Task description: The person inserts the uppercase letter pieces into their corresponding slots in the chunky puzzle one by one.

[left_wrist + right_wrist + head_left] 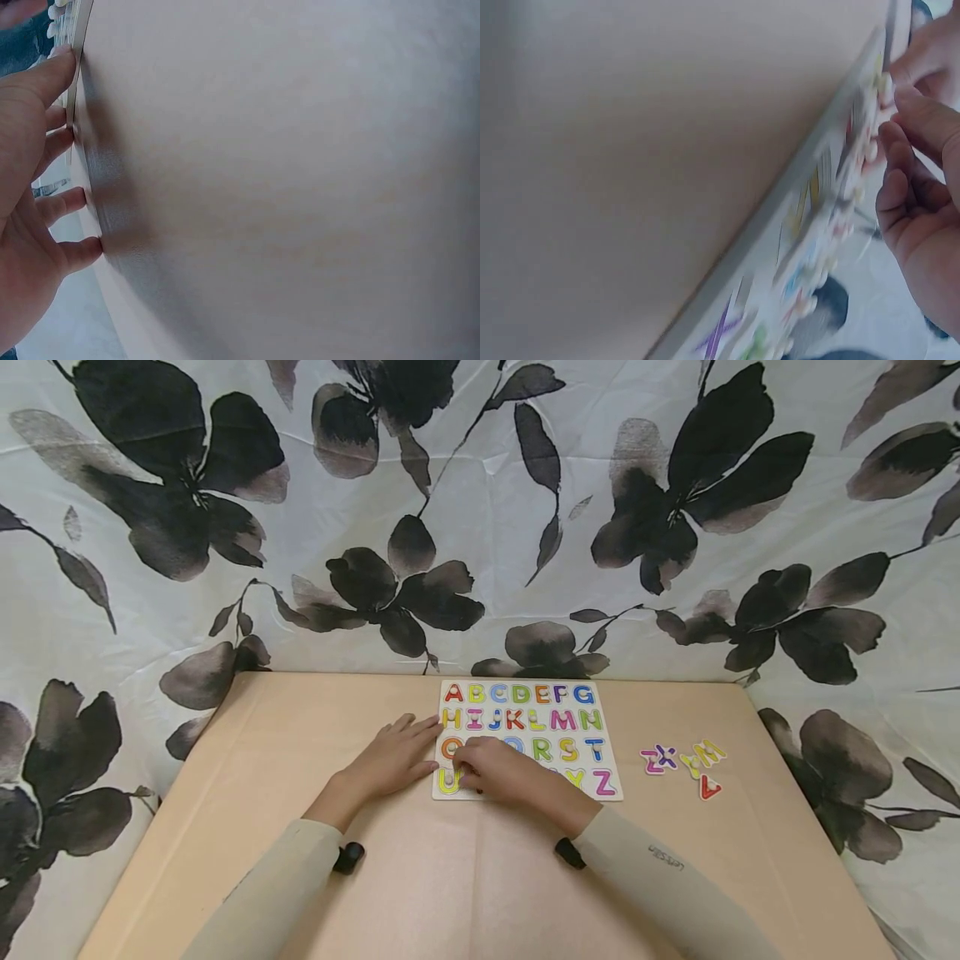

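A white alphabet puzzle board (529, 793) with coloured letters lies at the far edge of the table. My left hand (395, 756) rests at its left edge; in the left wrist view the fingertips (66, 64) touch the board's side. Over the lower left of the board is my right hand (501, 768), its fingers bent beside the yellow U (447, 782). In the right wrist view the thumb and index tips (892, 133) are close together near a white knob (886, 88). Blur hides whether they pinch anything. The right hand covers some bottom-row letters.
Several loose letters lie right of the board: a pink Z (652, 763), a purple X (664, 756), a yellow Y (691, 765), a yellow W (709, 752) and a red V (708, 787). Behind the tan table (480, 877) hangs a floral cloth (517, 527).
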The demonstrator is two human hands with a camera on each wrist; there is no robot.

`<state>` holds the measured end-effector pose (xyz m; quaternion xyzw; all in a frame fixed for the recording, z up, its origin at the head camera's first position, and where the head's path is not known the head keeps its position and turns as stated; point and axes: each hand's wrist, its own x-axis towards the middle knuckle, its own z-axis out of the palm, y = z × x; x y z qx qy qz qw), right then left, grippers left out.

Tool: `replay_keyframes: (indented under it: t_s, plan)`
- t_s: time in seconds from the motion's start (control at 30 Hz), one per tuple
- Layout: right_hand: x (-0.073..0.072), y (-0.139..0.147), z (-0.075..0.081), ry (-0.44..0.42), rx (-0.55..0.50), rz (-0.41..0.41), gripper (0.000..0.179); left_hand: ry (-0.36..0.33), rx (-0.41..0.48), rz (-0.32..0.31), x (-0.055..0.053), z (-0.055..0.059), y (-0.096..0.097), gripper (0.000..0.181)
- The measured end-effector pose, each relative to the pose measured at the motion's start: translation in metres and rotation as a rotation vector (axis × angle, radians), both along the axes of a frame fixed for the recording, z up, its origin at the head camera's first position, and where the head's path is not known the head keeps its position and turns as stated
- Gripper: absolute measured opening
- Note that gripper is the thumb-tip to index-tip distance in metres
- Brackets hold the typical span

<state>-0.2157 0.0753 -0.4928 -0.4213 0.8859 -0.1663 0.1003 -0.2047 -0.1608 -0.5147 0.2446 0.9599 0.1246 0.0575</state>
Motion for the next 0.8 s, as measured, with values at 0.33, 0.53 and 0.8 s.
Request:
replay_keyframes:
  t_s: [0.33, 0.53, 0.8]
  plan:
    - [-0.006, 0.062, 0.013, -0.082, -0.061, -0.135, 0.017, -0.020, 0.002, 0.025, 0.000, 0.000, 0.002, 0.070]
    - [-0.012, 0.105, 0.021, -0.089, -0.067, -0.212, 0.020, -0.034, -0.002, 0.052, -0.002, 0.001, 0.005, 0.070]
    - [-0.019, 0.176, 0.026, -0.027, -0.085, -0.324, 0.016, -0.037, 0.020, 0.055, -0.005, 0.000, 0.008, 0.070]
